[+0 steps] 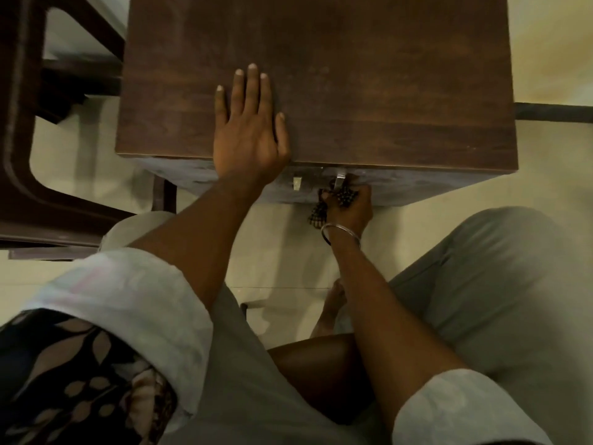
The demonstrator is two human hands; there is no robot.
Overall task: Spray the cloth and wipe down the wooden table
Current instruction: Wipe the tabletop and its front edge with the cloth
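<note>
A dark brown wooden table fills the upper middle of the head view. My left hand lies flat on its top near the front edge, fingers spread, holding nothing. My right hand is below the front edge, pressed against the table's front face, and is shut on a dark checked cloth that is bunched in the fingers with one end hanging down. A metal bangle sits on that wrist. No spray bottle shows in the frame.
Two small metal fittings stick out of the table's front face beside my right hand. A dark wooden chair stands to the left. My knees in grey trousers are below, over a pale tiled floor.
</note>
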